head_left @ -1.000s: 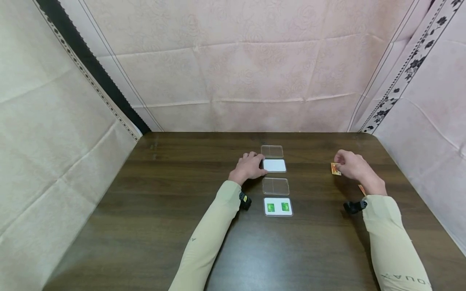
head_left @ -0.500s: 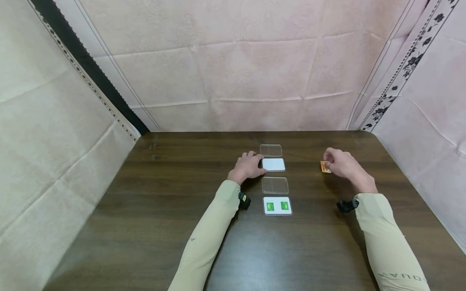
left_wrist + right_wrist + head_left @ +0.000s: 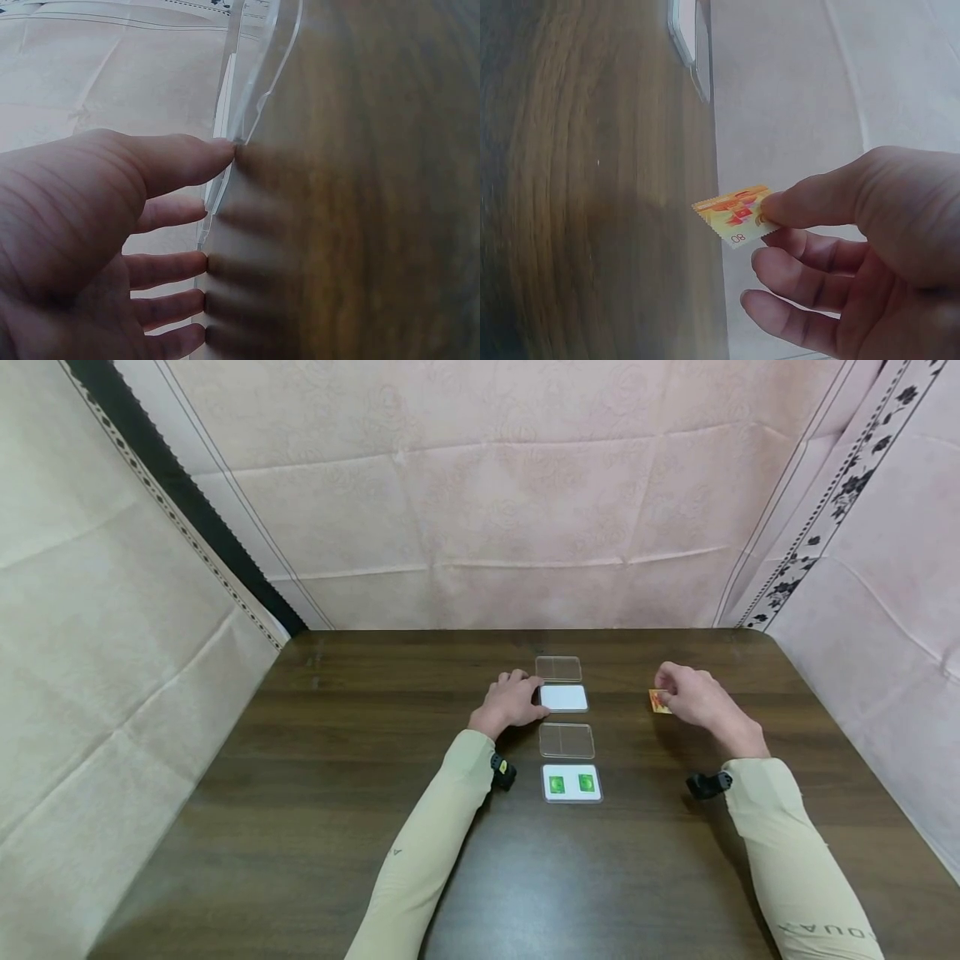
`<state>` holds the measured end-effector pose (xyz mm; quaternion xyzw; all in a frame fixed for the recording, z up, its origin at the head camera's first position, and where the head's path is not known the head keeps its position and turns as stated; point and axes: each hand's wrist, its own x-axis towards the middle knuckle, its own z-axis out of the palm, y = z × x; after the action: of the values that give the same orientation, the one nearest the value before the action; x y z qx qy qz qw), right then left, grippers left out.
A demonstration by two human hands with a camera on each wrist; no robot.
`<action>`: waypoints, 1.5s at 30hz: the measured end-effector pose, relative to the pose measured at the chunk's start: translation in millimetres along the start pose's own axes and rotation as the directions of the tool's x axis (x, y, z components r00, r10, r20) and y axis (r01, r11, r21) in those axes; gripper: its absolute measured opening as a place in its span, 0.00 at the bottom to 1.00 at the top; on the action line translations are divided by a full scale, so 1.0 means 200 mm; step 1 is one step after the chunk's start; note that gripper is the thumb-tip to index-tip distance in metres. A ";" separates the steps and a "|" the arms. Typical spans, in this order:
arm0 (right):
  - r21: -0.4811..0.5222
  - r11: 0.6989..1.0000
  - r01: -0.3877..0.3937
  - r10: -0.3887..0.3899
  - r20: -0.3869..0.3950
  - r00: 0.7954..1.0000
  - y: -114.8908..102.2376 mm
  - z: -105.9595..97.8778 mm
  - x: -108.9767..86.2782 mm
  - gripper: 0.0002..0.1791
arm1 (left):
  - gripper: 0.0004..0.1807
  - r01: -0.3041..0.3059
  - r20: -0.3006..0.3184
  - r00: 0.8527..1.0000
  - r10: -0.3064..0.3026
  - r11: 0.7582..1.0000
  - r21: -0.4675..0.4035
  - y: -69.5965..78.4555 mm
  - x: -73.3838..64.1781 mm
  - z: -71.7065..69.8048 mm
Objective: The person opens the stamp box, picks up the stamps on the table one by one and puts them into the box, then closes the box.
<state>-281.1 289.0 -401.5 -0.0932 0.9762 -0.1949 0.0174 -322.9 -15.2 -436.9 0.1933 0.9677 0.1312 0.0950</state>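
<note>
Over the table point(image 3: 262, 827), right side: right hand point(image 3: 703, 700) pinches an orange-yellow stamp point(image 3: 733, 215).
At the far case point(image 3: 564, 697): left hand point(image 3: 510, 702), fingers spread, thumb touching its edge.
Near case point(image 3: 572, 783): two green squares point(image 3: 587, 783) on white.

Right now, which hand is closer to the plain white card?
Left hand: it rests beside the plain white card, at its left edge. The right hand is farther off, to the card's right, pinching an orange-yellow stamp.

a makeshift screened-off workspace: creased, patterned cloths point(image 3: 487, 502) hang round 3 sides of a wood-grain table point(image 3: 285, 827).
</note>
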 end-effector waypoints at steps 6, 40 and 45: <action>0.001 0.999 0.046 -0.046 -0.027 0.999 -0.06 0.02 0.00 0.05 | 0.34 0.008 -0.003 1.000 -0.008 1.000 -0.007 -0.01 0.00 0.00; 0.136 0.977 0.165 -0.169 0.019 0.985 -0.26 0.17 0.08 0.02 | 0.32 -0.014 -0.006 1.000 0.014 1.000 0.012 0.00 -0.01 -0.01; 0.165 0.970 0.176 -0.184 0.032 0.982 -0.29 0.18 0.13 0.02 | 0.32 -0.013 -0.002 1.000 0.013 1.000 0.017 0.00 -0.01 -0.01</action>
<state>-294.0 217.5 -412.5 -0.1842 0.9441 -0.2717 0.0304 -320.7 -16.7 -434.5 0.2002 0.9676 0.1238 0.0912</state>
